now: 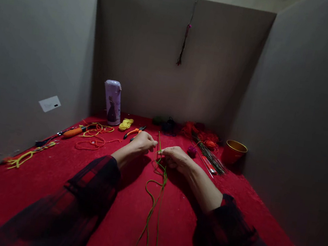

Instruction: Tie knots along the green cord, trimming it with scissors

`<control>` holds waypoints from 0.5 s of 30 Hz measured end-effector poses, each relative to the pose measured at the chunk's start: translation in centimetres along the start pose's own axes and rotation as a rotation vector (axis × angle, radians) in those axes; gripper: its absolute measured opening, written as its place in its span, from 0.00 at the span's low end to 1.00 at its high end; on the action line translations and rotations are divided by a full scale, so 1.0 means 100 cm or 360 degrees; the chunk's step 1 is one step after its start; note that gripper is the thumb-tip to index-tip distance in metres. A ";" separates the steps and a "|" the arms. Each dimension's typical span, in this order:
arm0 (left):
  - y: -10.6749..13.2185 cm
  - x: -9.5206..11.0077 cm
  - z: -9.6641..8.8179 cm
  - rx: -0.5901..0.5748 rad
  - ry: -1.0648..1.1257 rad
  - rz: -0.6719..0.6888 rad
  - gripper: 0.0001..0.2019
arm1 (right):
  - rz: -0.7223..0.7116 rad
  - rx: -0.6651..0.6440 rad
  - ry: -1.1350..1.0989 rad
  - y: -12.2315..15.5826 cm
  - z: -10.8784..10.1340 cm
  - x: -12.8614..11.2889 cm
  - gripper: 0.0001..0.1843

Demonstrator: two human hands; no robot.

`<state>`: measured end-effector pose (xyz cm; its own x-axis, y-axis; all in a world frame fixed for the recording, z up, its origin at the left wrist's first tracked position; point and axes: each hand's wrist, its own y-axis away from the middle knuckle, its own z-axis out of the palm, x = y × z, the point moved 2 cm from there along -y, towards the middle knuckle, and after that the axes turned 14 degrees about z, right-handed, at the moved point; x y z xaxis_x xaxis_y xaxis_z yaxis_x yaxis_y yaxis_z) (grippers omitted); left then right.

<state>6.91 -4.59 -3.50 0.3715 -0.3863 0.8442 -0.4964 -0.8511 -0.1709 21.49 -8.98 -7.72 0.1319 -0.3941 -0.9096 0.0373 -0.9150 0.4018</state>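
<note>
My right hand [177,158] pinches green yarn [163,176] between thumb and fingers, over the middle of the red cloth. Long strands of the yarn trail down the cloth toward its near edge. My left hand [145,142] is closed in a pinch just to the left, its fingertips near the yarn; what they hold is too small to make out. A thin, straight, stick-like piece [159,141] rises between the two hands, and some reddish strand shows beside the green yarn. Pliers with orange handles [131,133] lie just beyond my left hand.
A lilac case [113,105] stands at the back left near yellow yarn [126,124]. Orange yarn [94,143] and an orange-handled tool [73,132] lie left. A thin-stemmed bundle [212,157] and a gold-rimmed red cup [233,154] are right. A braided cord [183,45] hangs behind.
</note>
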 end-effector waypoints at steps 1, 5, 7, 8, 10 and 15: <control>-0.002 -0.003 0.001 0.0086 0.0118 -0.0071 0.08 | -0.0009 -0.0038 -0.0029 -0.001 0.000 0.001 0.13; -0.006 -0.015 0.017 -0.0088 0.0511 -0.0197 0.06 | 0.0020 -0.0070 -0.0060 0.000 0.001 0.001 0.11; -0.005 -0.018 0.024 -0.0261 0.0576 -0.0194 0.08 | 0.0032 -0.0052 -0.0030 0.002 0.001 0.000 0.11; -0.004 -0.019 0.026 -0.0315 0.0574 -0.0191 0.09 | 0.0033 -0.0053 -0.0020 0.003 0.001 0.000 0.11; -0.003 -0.020 0.027 -0.0336 0.0513 -0.0185 0.11 | 0.0031 -0.0062 -0.0004 0.003 0.001 0.000 0.12; -0.005 -0.021 0.025 -0.0208 0.0317 -0.0122 0.10 | 0.0027 0.0000 0.0062 0.000 0.000 0.003 0.12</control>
<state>8.29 -4.21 -6.46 0.2565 -0.2339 0.9378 -0.5749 -0.8169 -0.0465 21.54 -9.07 -7.96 0.1709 -0.4056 -0.8979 0.0349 -0.9083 0.4169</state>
